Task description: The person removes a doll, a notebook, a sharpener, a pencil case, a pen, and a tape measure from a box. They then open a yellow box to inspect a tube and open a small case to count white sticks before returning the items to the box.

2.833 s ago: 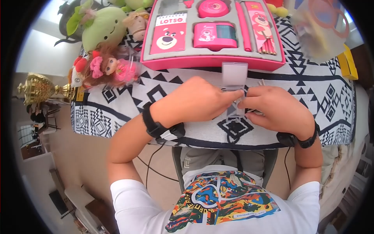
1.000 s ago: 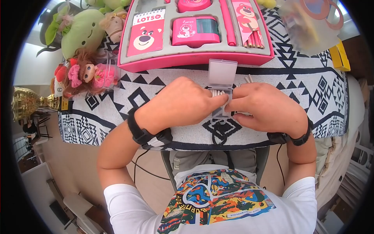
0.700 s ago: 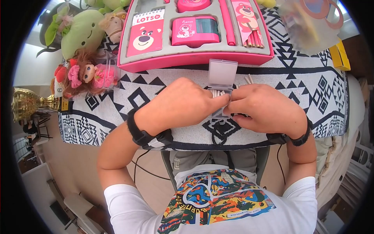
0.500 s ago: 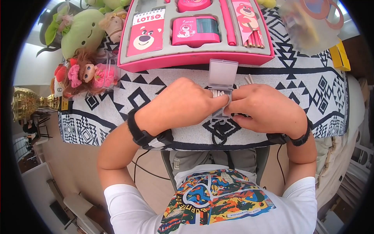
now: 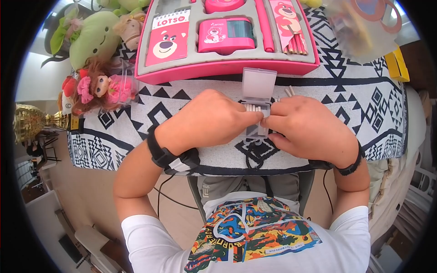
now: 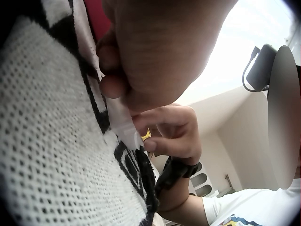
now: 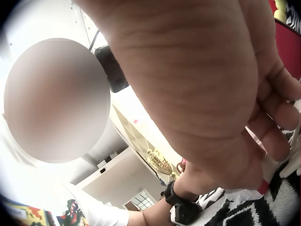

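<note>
A small clear plastic box (image 5: pixel 257 132) lies on the patterned cloth with its hinged lid (image 5: pixel 258 84) standing up. Short white sticks (image 5: pixel 252 108) lie side by side in its far part. My left hand (image 5: pixel 214 119) grips the box's left side, its fingers curled under and one digit reaching across the sticks. From the right, my right hand (image 5: pixel 312 125) has its fingertips at the box's right side, thumb apart and lower. In the right wrist view a small red piece (image 7: pixel 264 187) shows by that hand's thumb; I cannot tell whether its fingers pinch it. More white sticks (image 5: pixel 289 91) lie beyond the right hand.
A pink stationery box (image 5: pixel 227 67) with a notepad, sharpener and pencils stands behind the small box. A doll (image 5: pixel 102 88), a green plush toy (image 5: pixel 93 41) and a gold trophy (image 5: pixel 34 120) are at the left. A yellow box (image 5: pixel 397 64) and a translucent bag (image 5: pixel 364 34) are at the right.
The head view has shifted, bringing everything further left. The sticks inside the box, earlier hidden by my left hand, now show. Lately both hands have barely moved, with small shifts of the fingertips.
</note>
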A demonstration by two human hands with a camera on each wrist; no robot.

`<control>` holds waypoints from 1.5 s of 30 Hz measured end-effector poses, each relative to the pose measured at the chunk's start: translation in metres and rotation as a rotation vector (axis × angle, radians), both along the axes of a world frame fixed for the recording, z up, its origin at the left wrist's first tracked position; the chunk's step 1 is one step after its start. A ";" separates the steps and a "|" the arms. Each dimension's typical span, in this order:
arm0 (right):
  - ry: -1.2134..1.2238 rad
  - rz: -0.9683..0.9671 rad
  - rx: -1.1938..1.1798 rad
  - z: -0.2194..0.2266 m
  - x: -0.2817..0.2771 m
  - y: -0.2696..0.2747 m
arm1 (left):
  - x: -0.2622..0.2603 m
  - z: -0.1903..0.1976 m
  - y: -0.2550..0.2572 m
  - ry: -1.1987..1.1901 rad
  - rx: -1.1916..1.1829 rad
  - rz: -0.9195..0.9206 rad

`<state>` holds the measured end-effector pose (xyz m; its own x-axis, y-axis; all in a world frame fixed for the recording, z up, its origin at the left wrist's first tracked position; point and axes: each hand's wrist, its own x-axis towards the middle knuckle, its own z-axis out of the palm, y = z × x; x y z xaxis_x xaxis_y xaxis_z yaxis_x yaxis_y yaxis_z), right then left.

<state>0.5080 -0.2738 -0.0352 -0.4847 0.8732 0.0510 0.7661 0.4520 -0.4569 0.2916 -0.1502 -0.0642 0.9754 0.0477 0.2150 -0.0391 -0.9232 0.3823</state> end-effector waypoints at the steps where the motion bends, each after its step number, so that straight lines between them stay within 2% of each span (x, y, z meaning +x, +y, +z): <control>1: 0.036 0.005 0.016 0.000 0.000 0.002 | 0.000 -0.001 0.000 -0.027 -0.017 0.000; 6: 0.219 -0.027 0.128 0.006 0.009 0.012 | 0.000 0.005 -0.001 -0.050 -0.036 -0.017; 11: 0.214 -0.104 0.122 0.005 0.017 0.014 | 0.005 0.018 -0.002 -0.057 -0.012 -0.029; 17: 0.236 -0.157 0.099 0.004 0.019 0.017 | 0.020 0.025 -0.007 0.048 0.076 -0.027; 19: 0.153 -0.132 -0.037 0.001 0.019 0.016 | 0.023 0.025 -0.009 0.152 0.058 -0.008; 25: 0.188 -0.100 -0.061 -0.011 0.016 0.017 | 0.029 0.024 -0.010 0.209 0.073 0.003; 41: 0.177 -0.109 -0.128 -0.009 0.017 0.019 | 0.029 0.011 -0.011 0.085 0.136 0.068; 45: 0.191 -0.104 -0.160 -0.009 0.018 0.020 | 0.027 0.015 -0.007 0.071 0.051 0.024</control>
